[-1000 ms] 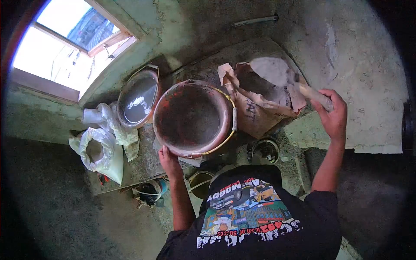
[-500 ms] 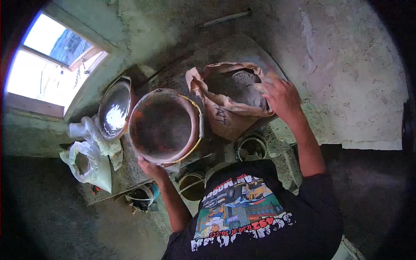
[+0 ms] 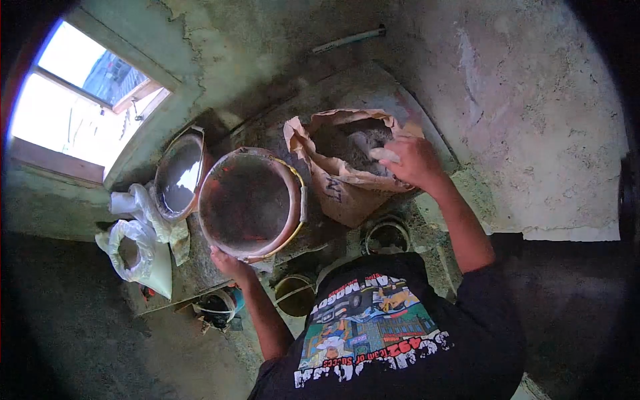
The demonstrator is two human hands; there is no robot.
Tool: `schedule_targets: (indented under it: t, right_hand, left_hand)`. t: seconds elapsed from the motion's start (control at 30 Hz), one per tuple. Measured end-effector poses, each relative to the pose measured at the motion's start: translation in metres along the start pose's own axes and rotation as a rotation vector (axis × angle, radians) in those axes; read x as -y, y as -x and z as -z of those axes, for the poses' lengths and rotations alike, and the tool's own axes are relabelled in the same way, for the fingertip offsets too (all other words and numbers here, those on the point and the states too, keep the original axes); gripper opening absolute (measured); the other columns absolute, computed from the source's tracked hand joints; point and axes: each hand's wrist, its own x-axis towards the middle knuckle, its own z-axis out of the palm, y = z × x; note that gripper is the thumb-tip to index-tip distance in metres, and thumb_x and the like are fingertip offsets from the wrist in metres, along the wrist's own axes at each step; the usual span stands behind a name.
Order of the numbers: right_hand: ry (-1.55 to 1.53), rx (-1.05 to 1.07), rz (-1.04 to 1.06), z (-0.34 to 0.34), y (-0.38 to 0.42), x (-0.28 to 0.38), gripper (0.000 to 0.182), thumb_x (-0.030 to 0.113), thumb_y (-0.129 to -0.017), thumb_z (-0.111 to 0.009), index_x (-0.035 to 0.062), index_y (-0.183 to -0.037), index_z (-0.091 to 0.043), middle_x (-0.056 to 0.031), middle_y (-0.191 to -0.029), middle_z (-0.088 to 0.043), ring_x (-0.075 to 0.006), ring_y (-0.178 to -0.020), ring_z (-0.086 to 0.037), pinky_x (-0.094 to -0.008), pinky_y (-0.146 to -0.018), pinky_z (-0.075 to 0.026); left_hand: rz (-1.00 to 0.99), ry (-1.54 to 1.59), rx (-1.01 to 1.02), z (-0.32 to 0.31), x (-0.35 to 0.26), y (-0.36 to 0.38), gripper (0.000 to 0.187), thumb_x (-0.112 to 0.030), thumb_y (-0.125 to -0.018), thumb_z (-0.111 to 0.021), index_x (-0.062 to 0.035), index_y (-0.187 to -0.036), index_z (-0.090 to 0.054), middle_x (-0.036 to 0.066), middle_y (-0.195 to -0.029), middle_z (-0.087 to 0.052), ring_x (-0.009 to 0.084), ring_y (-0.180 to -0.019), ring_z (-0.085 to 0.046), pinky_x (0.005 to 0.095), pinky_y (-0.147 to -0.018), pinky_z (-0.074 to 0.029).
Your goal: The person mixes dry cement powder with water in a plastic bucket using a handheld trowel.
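The big bucket (image 3: 250, 200) sits tilted on the table (image 3: 207, 270), its open mouth turned up, with a yellow-trimmed handle hanging along its right side. The left hand (image 3: 232, 265) touches the lower left of its rim; how far the fingers close there cannot be told.

Just right of the big bucket stands an open paper sack (image 3: 350, 193) with a torn, folded-out mouth and grey powder inside. The right hand (image 3: 415, 161) is over the right edge of that mouth, fingers curled round the pale handle of a scoop (image 3: 385, 155), whose head is down in the powder.

Left of the big bucket, a water bucket (image 3: 179, 177) leans, bright light reflecting in it. Below that, farther left, is a white plastic bag (image 3: 157, 273) with its top open. Nearer the person than the big bucket are a yellowish bucket (image 3: 295, 297) and, farther right, a small dark bucket (image 3: 387, 238). A window (image 3: 80, 100) is beyond it, up to the left.
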Motion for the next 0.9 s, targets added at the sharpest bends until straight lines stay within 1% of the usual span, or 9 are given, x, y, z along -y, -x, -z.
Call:
schedule_targets:
  t: [0.1,0.2,0.3,0.4,0.53,0.6,0.73,0.8,0.9]
  right_hand:
    - [-0.074,-0.080,0.029,-0.001,0.006,0.000,0.032,0.031,-0.078,-0.077,0.0015,-0.089,-0.070,-0.0183,-0.084,-0.067,-0.0352,-0.082,-0.067,-0.0458,-0.073,-0.053]
    - [-0.188,-0.046,-0.184,0.000,0.003,0.002,0.035,0.032,-0.078,-0.076,-0.0005,-0.090,-0.072,-0.0196,-0.082,-0.069,-0.0370,-0.077,-0.067,-0.0448,-0.071,-0.053]
    - [-0.210,-0.023,-0.246,-0.009,-0.003,0.008,0.037,0.033,-0.078,-0.077,-0.0011,-0.092,-0.074,-0.0213,-0.081,-0.070,-0.0380,-0.077,-0.068,-0.0444,-0.072,-0.054]
    - [-0.251,-0.026,-0.262,-0.017,-0.001,0.005,0.039,0.033,-0.078,-0.078,-0.0013,-0.096,-0.074,-0.0223,-0.084,-0.071,-0.0360,-0.080,-0.070,-0.0420,-0.074,-0.055]
    - [-0.235,-0.045,-0.285,0.006,0.000,-0.001,0.041,0.034,-0.079,-0.079,-0.0022,-0.097,-0.074,-0.0231,-0.084,-0.071,-0.0320,-0.078,-0.072,-0.0397,-0.072,-0.054]
    - [-0.297,0.077,-0.439,0.015,0.000,-0.004,0.044,0.036,-0.078,-0.079,-0.0032,-0.098,-0.073,-0.0228,-0.082,-0.071,-0.0301,-0.076,-0.072,-0.0392,-0.072,-0.055]
    - [-0.265,-0.012,-0.366,0.008,0.005,-0.033,0.045,0.037,-0.078,-0.080,-0.0037,-0.097,-0.073,-0.0215,-0.080,-0.071,-0.0268,-0.074,-0.071,-0.0374,-0.071,-0.054]
    - [-0.314,-0.072,-0.293,0.011,0.009,-0.037,0.040,0.033,-0.081,-0.079,-0.0039,-0.096,-0.073,-0.0144,-0.076,-0.071,-0.0192,-0.071,-0.067,-0.0351,-0.069,-0.053]
    - [-0.325,-0.044,-0.397,0.026,0.013,-0.033,0.041,0.033,-0.081,-0.079,-0.0042,-0.096,-0.073,-0.0151,-0.078,-0.072,-0.0177,-0.072,-0.067,-0.0332,-0.070,-0.052]
  left_hand:
    - [-0.198,-0.324,-0.007,0.010,0.011,-0.004,0.044,-0.039,-0.105,-0.040,0.0026,-0.113,-0.051,0.014,-0.109,-0.059,0.0235,-0.098,-0.060,0.0401,-0.089,-0.048]
    - [-0.030,0.034,-0.020,-0.013,-0.014,0.008,0.042,-0.036,-0.106,-0.039,0.0040,-0.104,-0.052,0.014,-0.105,-0.058,0.0217,-0.093,-0.057,0.0383,-0.088,-0.046]
    - [-0.072,-0.215,-0.041,-0.003,-0.005,0.002,0.043,-0.037,-0.105,-0.040,0.0035,-0.107,-0.054,0.013,-0.107,-0.056,0.0222,-0.099,-0.057,0.0394,-0.090,-0.046]
    - [-0.028,-0.062,-0.011,0.003,0.005,-0.002,0.042,-0.035,-0.105,-0.041,0.0045,-0.105,-0.055,0.013,-0.107,-0.057,0.0232,-0.098,-0.058,0.0399,-0.090,-0.046]
    - [-0.068,-0.179,-0.063,-0.005,-0.009,0.002,0.043,-0.036,-0.105,-0.040,0.0042,-0.107,-0.055,0.014,-0.108,-0.058,0.0230,-0.097,-0.058,0.0391,-0.090,-0.047]
    - [0.020,-0.064,-0.086,-0.009,-0.011,0.005,0.043,-0.036,-0.105,-0.041,0.0035,-0.108,-0.056,0.014,-0.107,-0.059,0.0218,-0.097,-0.058,0.0382,-0.089,-0.047]
    - [-0.013,-0.068,-0.104,-0.007,-0.004,0.000,0.041,-0.033,-0.106,-0.039,0.0053,-0.109,-0.053,0.015,-0.108,-0.060,0.0218,-0.095,-0.059,0.0379,-0.088,-0.048]
    - [0.026,0.085,-0.044,-0.001,0.001,0.001,0.038,-0.031,-0.106,-0.040,0.0048,-0.107,-0.053,0.014,-0.105,-0.061,0.0213,-0.093,-0.059,0.0366,-0.085,-0.049]
    - [-0.020,-0.079,-0.016,0.008,0.007,-0.005,0.036,-0.031,-0.105,-0.043,0.0039,-0.105,-0.054,0.012,-0.103,-0.061,0.0204,-0.092,-0.059,0.0357,-0.084,-0.049]
